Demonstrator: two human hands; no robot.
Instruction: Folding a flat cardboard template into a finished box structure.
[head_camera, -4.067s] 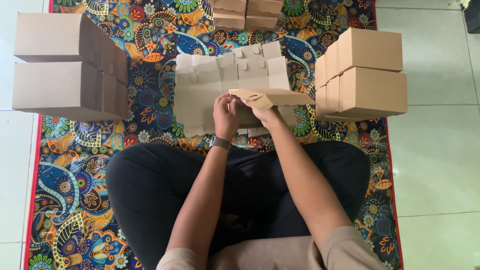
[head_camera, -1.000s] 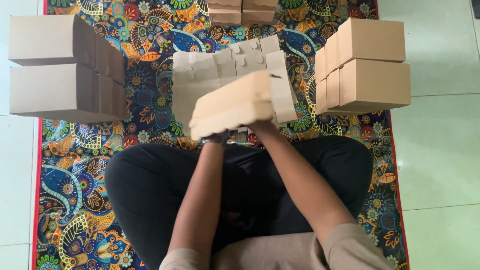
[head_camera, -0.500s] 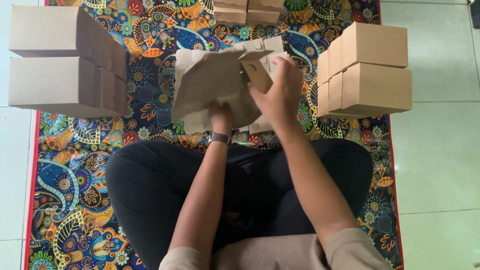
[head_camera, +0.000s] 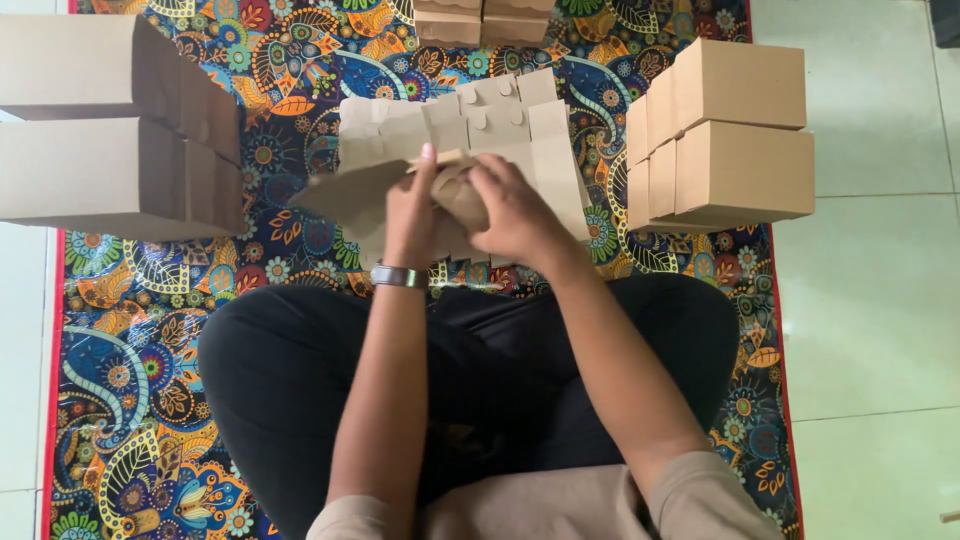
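Observation:
I sit cross-legged on a patterned rug (head_camera: 130, 330). A half-folded brown cardboard box blank (head_camera: 350, 200) is raised over a pile of flat box blanks (head_camera: 520, 125) in front of my knees. My left hand (head_camera: 412, 215), with a watch on the wrist, grips the blank at its middle, fingers pointing away from me. Beside it, my right hand (head_camera: 515, 210) is closed over a flap of the same blank. Both hands hide the fold they press on.
Stacks of finished brown boxes stand at the left (head_camera: 110, 125) and at the right (head_camera: 735, 130) of the rug. More boxes (head_camera: 485, 20) sit at the far edge. Pale floor tiles (head_camera: 880, 300) surround the rug.
The box blank was held up and turned over, then lowered. Both hands now meet on its middle, with the right hand dropped from the blank's upper edge onto a flap.

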